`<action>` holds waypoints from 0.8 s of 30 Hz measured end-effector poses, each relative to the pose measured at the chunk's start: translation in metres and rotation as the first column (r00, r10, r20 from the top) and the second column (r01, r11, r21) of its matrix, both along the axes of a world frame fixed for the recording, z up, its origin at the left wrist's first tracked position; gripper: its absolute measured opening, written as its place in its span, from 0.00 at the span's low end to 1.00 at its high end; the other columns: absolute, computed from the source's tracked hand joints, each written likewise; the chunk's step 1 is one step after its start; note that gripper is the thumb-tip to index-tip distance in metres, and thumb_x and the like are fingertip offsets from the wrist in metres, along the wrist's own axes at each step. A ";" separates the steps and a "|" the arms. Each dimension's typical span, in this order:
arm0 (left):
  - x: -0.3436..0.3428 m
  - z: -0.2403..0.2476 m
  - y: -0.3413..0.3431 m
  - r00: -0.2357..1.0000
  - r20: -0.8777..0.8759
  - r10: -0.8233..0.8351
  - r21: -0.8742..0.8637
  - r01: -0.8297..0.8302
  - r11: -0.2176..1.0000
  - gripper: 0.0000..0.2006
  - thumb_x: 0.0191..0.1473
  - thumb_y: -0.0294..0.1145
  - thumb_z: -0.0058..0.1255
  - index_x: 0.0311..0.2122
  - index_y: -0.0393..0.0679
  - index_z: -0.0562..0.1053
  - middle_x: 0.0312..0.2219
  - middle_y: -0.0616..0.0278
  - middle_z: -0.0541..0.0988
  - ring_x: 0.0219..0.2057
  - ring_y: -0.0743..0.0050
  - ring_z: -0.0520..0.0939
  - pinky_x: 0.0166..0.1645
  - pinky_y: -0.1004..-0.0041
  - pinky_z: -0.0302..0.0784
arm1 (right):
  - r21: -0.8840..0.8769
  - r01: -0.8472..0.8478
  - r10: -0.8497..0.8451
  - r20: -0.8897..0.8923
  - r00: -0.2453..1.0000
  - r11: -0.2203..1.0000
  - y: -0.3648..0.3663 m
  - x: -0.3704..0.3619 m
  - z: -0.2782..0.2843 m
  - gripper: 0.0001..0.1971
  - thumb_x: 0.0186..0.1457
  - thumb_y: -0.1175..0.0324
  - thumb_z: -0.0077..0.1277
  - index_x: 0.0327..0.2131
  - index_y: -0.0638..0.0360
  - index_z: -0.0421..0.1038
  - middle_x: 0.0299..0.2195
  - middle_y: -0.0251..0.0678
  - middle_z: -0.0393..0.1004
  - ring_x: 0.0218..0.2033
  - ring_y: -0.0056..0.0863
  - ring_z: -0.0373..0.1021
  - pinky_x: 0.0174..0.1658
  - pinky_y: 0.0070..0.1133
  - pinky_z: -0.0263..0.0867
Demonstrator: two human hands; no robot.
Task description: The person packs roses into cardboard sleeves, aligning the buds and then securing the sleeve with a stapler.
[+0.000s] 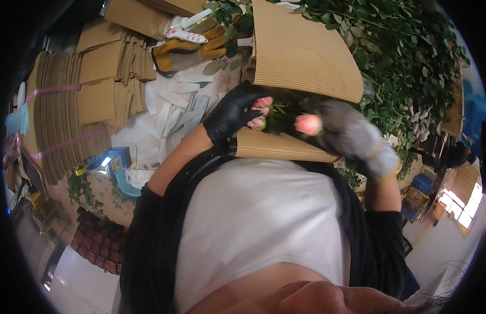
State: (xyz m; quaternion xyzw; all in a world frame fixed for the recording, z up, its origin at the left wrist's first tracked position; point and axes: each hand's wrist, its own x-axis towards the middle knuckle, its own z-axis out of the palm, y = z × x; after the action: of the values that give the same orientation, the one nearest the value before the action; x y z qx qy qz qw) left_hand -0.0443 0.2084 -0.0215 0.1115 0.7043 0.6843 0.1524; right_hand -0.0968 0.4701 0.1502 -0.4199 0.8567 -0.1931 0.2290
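My left hand [233,112], in a black glove, curls its thumb and fingers round the heads of a few pink roses [257,124]. They lie at the left end of an opened corrugated cardboard wrap. Its far flap [305,49] stands raised, and its near flap [282,146] lies against my front. My right hand [345,133] wears a grey-white knit glove and is smeared by motion. A single pink rose [307,124] shows at its fingers and is blurred along with it. Dark stems and leaves lie between both hands, partly hidden under the far flap.
Leafy rose stems [394,63] pile up at the far right. Stacked cardboard sheets [59,104] stand at left, some bound with pink strap. A yellow-and-grey work glove [188,49] and white strips [172,99] lie far left of the wrap. A blue dispenser [114,161] sits nearer.
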 end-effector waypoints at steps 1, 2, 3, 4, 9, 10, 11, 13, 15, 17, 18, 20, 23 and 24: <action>0.002 -0.002 -0.001 0.999 0.048 0.004 0.037 -0.006 0.999 0.20 0.48 0.26 0.63 0.49 0.40 0.75 0.36 0.53 0.80 0.35 0.64 0.82 0.40 0.71 0.78 | 0.089 0.025 -0.040 0.165 0.986 0.996 0.008 -0.006 0.030 0.10 0.54 0.71 0.56 0.40 0.57 0.76 0.44 0.46 0.77 0.40 0.44 0.76 0.44 0.31 0.74; 0.002 -0.003 -0.002 0.996 0.092 -0.007 0.082 -0.001 0.997 0.20 0.48 0.25 0.63 0.48 0.39 0.75 0.35 0.53 0.80 0.33 0.64 0.83 0.39 0.72 0.78 | -0.016 0.116 -0.112 0.182 0.977 0.993 0.019 -0.010 0.051 0.11 0.53 0.72 0.57 0.41 0.57 0.76 0.42 0.45 0.77 0.38 0.42 0.76 0.42 0.30 0.74; 0.003 -0.004 -0.001 0.999 0.015 0.029 0.077 -0.030 0.997 0.19 0.47 0.25 0.63 0.47 0.38 0.75 0.34 0.53 0.80 0.32 0.65 0.83 0.38 0.72 0.78 | -0.123 0.207 -0.180 0.205 0.962 0.971 0.027 -0.013 0.065 0.12 0.52 0.74 0.58 0.42 0.56 0.75 0.39 0.45 0.78 0.36 0.41 0.76 0.40 0.29 0.74; 0.002 -0.003 0.001 0.996 -0.064 0.054 0.079 -0.049 0.996 0.19 0.47 0.25 0.63 0.46 0.37 0.76 0.33 0.53 0.81 0.31 0.66 0.83 0.36 0.73 0.79 | -0.139 0.288 -0.304 -0.113 0.946 0.948 0.025 -0.016 0.075 0.14 0.52 0.75 0.58 0.44 0.57 0.74 0.37 0.43 0.78 0.34 0.38 0.76 0.39 0.29 0.73; -0.006 0.020 0.002 0.933 -0.357 0.052 -0.170 -0.119 0.978 0.15 0.45 0.25 0.64 0.41 0.37 0.78 0.29 0.53 0.82 0.30 0.63 0.83 0.38 0.71 0.79 | -0.656 0.514 -0.751 -0.125 0.648 0.553 -0.024 0.020 0.054 0.16 0.54 0.78 0.55 0.48 0.61 0.72 0.26 0.37 0.76 0.25 0.29 0.72 0.30 0.24 0.69; -0.011 0.038 0.004 0.926 -0.378 0.013 -0.175 -0.086 0.981 0.15 0.45 0.26 0.64 0.41 0.38 0.78 0.29 0.54 0.82 0.30 0.62 0.83 0.39 0.71 0.79 | -0.603 0.447 -0.633 -0.126 0.764 0.661 -0.027 0.032 0.043 0.15 0.54 0.77 0.55 0.46 0.60 0.72 0.26 0.38 0.76 0.25 0.32 0.72 0.30 0.26 0.69; -0.013 0.057 0.004 0.916 -0.401 -0.024 -0.183 -0.055 0.982 0.15 0.44 0.26 0.64 0.41 0.39 0.78 0.29 0.54 0.82 0.30 0.61 0.83 0.39 0.70 0.79 | -0.481 0.349 -0.467 -0.149 0.872 0.804 -0.031 0.039 0.026 0.13 0.53 0.75 0.55 0.44 0.59 0.73 0.26 0.40 0.75 0.25 0.36 0.71 0.30 0.28 0.68; -0.014 0.095 0.006 0.947 -0.292 -0.134 -0.238 0.064 0.969 0.23 0.41 0.30 0.68 0.45 0.41 0.76 0.38 0.55 0.81 0.40 0.62 0.82 0.48 0.68 0.75 | -0.251 0.267 -0.308 -0.141 0.941 0.930 -0.031 0.041 -0.014 0.10 0.53 0.73 0.55 0.40 0.56 0.73 0.25 0.42 0.73 0.25 0.43 0.70 0.30 0.32 0.68; -0.013 0.114 0.011 0.953 -0.283 -0.108 -0.156 0.065 0.986 0.25 0.41 0.31 0.69 0.47 0.41 0.75 0.41 0.56 0.80 0.43 0.64 0.81 0.50 0.69 0.74 | -0.079 0.232 -0.242 -0.147 0.959 0.969 -0.022 0.037 -0.021 0.05 0.52 0.71 0.56 0.34 0.55 0.73 0.25 0.44 0.72 0.24 0.46 0.70 0.29 0.35 0.67; -0.014 0.083 0.003 0.989 0.110 -0.096 0.109 0.084 0.990 0.26 0.42 0.31 0.69 0.49 0.43 0.76 0.44 0.55 0.79 0.45 0.63 0.80 0.53 0.68 0.72 | -0.297 0.311 -0.362 -0.136 0.922 0.903 -0.018 0.034 -0.007 0.07 0.53 0.69 0.58 0.29 0.57 0.69 0.24 0.45 0.72 0.25 0.47 0.70 0.29 0.36 0.67; -0.013 0.057 -0.004 0.995 -0.068 -0.070 0.002 0.070 0.998 0.25 0.41 0.30 0.69 0.48 0.44 0.77 0.43 0.55 0.79 0.44 0.61 0.80 0.52 0.67 0.73 | -0.246 0.353 -0.393 -0.138 0.909 0.903 -0.011 0.034 0.002 0.08 0.54 0.66 0.58 0.31 0.56 0.71 0.24 0.45 0.72 0.25 0.47 0.71 0.29 0.35 0.67; -0.016 0.040 -0.007 0.931 -0.356 -0.077 -0.214 -0.001 0.977 0.23 0.40 0.30 0.69 0.45 0.46 0.79 0.41 0.54 0.79 0.43 0.58 0.79 0.49 0.65 0.74 | -0.241 0.323 -0.374 -0.210 0.903 0.915 -0.008 0.032 0.013 0.09 0.53 0.64 0.59 0.33 0.56 0.71 0.24 0.43 0.72 0.26 0.47 0.71 0.29 0.36 0.67; -0.018 0.045 -0.001 0.788 -0.599 -0.141 -0.406 -0.147 0.902 0.22 0.38 0.31 0.68 0.43 0.47 0.80 0.38 0.54 0.79 0.41 0.55 0.79 0.45 0.62 0.75 | -0.144 0.318 -0.346 -0.267 0.899 0.937 -0.009 0.035 0.029 0.12 0.53 0.66 0.60 0.41 0.54 0.72 0.28 0.43 0.75 0.29 0.46 0.73 0.31 0.35 0.69; -0.018 0.049 0.003 0.746 -0.649 -0.153 -0.411 -0.174 0.895 0.21 0.37 0.32 0.68 0.42 0.47 0.80 0.37 0.54 0.79 0.40 0.54 0.79 0.44 0.61 0.75 | -0.101 0.325 -0.341 -0.257 0.904 0.940 -0.011 0.037 0.034 0.14 0.53 0.66 0.60 0.44 0.53 0.73 0.30 0.43 0.76 0.31 0.45 0.74 0.32 0.34 0.69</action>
State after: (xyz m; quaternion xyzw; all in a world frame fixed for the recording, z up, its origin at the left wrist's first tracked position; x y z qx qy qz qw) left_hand -0.0624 0.2109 0.0277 0.3059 0.8498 0.4193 -0.0917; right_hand -0.0603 0.4586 0.1841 -0.2962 0.9332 -0.1940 0.0617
